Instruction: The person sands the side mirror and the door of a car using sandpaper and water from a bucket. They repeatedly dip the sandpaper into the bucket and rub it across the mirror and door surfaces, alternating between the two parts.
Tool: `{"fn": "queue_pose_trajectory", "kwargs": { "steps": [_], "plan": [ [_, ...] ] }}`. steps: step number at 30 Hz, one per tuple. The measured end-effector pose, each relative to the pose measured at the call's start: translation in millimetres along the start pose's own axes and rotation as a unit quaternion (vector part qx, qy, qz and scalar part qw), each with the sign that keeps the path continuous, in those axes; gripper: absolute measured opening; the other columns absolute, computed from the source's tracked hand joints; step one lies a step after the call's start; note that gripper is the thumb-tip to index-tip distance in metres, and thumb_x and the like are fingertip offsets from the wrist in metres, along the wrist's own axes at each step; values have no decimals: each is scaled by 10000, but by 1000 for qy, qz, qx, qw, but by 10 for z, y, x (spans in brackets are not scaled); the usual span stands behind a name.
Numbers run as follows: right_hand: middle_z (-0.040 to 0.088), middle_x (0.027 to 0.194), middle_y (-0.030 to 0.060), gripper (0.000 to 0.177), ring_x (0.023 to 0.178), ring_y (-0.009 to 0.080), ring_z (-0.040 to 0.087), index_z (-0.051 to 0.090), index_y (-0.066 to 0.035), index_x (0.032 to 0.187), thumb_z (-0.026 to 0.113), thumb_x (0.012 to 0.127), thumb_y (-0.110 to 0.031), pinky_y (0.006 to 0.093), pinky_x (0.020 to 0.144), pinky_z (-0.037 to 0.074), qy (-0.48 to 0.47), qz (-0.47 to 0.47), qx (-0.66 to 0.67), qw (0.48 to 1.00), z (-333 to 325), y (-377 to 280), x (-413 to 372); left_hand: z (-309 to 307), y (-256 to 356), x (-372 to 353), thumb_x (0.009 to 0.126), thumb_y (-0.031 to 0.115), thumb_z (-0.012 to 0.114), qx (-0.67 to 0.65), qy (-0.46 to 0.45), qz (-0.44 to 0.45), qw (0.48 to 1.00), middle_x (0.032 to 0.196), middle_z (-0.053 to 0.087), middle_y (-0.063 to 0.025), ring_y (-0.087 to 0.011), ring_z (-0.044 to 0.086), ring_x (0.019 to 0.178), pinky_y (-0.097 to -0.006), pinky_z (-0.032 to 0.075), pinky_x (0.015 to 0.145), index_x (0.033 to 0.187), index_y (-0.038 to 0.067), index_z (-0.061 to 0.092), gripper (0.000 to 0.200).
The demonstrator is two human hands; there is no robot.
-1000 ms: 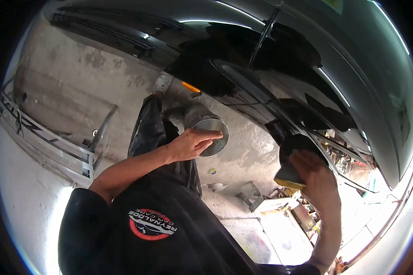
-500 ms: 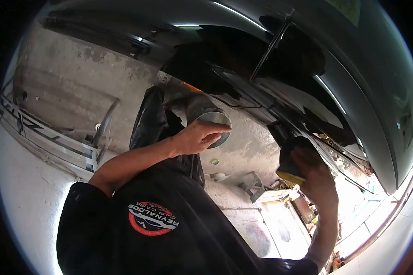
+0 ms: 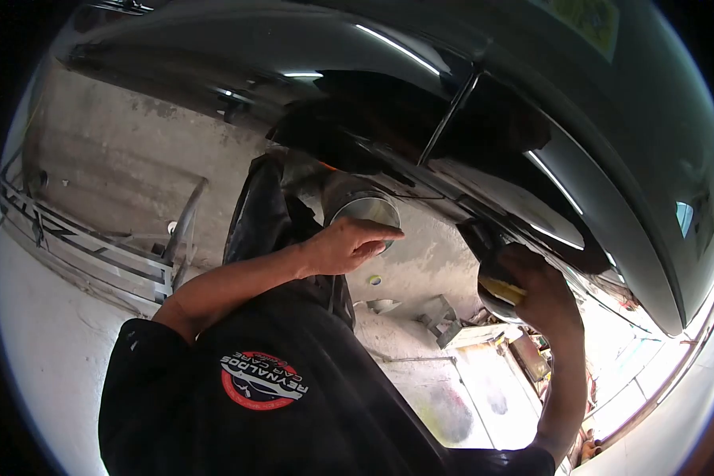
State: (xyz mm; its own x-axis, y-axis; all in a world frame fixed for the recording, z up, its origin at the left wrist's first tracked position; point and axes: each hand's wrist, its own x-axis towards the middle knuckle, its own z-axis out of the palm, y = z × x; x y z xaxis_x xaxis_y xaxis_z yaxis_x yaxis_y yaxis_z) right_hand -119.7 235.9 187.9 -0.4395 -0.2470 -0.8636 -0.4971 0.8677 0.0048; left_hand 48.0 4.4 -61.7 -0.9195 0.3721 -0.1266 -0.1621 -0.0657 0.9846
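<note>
My right hand point(image 3: 543, 289) is closed around a yellow sponge point(image 3: 503, 290). It presses the sponge against a dark rounded part point(image 3: 492, 266) that looks like a side mirror, at the side of a glossy black car point(image 3: 357, 95). My left hand point(image 3: 351, 246) hangs in front of my body, index finger stretched out and thumb a little apart, with nothing showing between them. Behind that hand, lower down, appears the round rim of a grey bucket point(image 3: 365, 208), partly covered by the fingers.
Car bodywork spans the top and right, close over both hands. Below lies a worn concrete floor point(image 3: 111, 135). A metal frame point(image 3: 95, 238) stands by the white wall at left. A small yellowish round thing point(image 3: 374, 280) and scattered items point(image 3: 440, 321) lie beyond my body.
My right hand has shifted slightly over the dark rounded part, showing more of its lower rim. The car sits a little lower and farther left in view. My left hand keeps nearly the same pose.
</note>
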Motion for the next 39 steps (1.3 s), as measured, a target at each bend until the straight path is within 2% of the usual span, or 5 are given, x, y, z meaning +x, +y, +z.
{"fn": "queue_pose_trajectory", "kwargs": {
  "steps": [6, 12, 18, 21, 39],
  "plan": [
    [640, 1398, 102, 621, 1328, 309, 569, 675, -125, 1339, 651, 756, 87, 415, 1135, 461, 57, 50, -25, 997, 97, 9, -1, -41, -20, 25, 970, 41, 657, -26, 11, 13, 1000, 1114, 750, -181, -295, 755, 939, -383, 605, 810, 1303, 80, 682, 336],
    [668, 1334, 153, 526, 1247, 359, 616, 673, -105, 1326, 650, 814, 12, 431, 1101, 480, 64, 26, 37, 997, -129, 119, -210, -55, 81, 98, 971, 51, 658, -16, -17, 7, 1000, 1132, 743, -185, -311, 749, 947, -394, 600, 824, 1312, 91, 675, 344],
    [675, 1310, 160, 519, 1227, 371, 623, 683, -53, 1277, 625, 781, 88, 461, 1050, 525, 64, 35, -14, 997, 26, 119, -41, -109, 139, 170, 1011, 82, 627, -10, -84, -23, 996, 1285, 704, -151, -271, 717, 1127, -361, 608, 955, 1349, 92, 653, 339],
    [668, 1317, 160, 524, 1213, 376, 620, 680, -53, 1279, 609, 775, 70, 472, 1047, 515, 79, 52, -20, 995, -54, 78, -207, -26, 76, 187, 973, 57, 654, -23, -9, 50, 998, 1141, 739, -180, -320, 742, 935, -407, 595, 812, 1320, 95, 667, 349],
    [650, 1346, 187, 520, 1249, 362, 613, 671, -37, 1282, 681, 762, -17, 457, 1082, 497, 56, -27, 12, 998, -13, 75, -78, -18, 302, 344, 986, 78, 646, -47, -61, 16, 997, 1097, 730, -199, -317, 732, 930, -416, 581, 803, 1340, 113, 656, 355]
  ]
}}
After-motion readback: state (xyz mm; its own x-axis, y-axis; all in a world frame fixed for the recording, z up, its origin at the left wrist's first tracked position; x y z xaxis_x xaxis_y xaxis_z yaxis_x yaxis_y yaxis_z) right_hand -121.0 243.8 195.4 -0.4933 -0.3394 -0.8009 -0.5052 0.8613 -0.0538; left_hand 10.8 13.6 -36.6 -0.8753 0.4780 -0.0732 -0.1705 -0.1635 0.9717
